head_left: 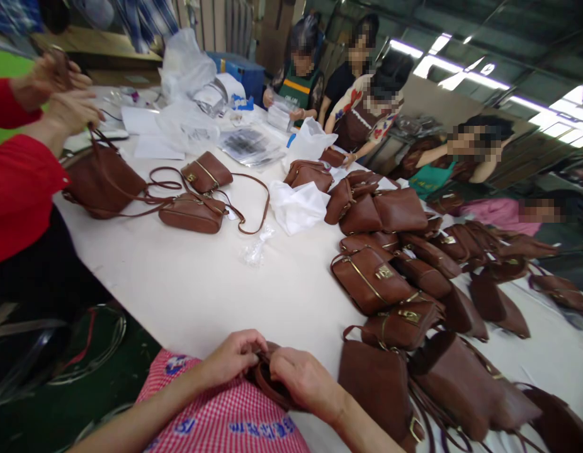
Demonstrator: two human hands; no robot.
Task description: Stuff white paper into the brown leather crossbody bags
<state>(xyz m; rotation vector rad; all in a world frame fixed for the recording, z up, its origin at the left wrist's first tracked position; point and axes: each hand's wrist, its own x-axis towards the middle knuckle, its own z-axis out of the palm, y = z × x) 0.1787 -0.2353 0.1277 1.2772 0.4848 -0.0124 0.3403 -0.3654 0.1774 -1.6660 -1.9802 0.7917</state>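
At the near table edge, in front of a red checked apron (225, 412), my two hands meet over a brown leather strap (271, 385) that lies in coils. My left hand (235, 358) pinches it from the left side. From the right, the curled fingers of my right hand (305, 377) grip it too. Its ends, and whether it belongs to a bag, are hidden behind my hands. Closest on the right stands a brown leather bag (374, 384), apart from my fingers.
Many brown bags (374, 277) crowd the table's right side. White wrapping (298, 204) and a small clear plastic bag (256, 248) lie mid-table (216, 277). At left, a co-worker in a red sleeve (22, 189) handles a bag (105, 179); other people work across the table.
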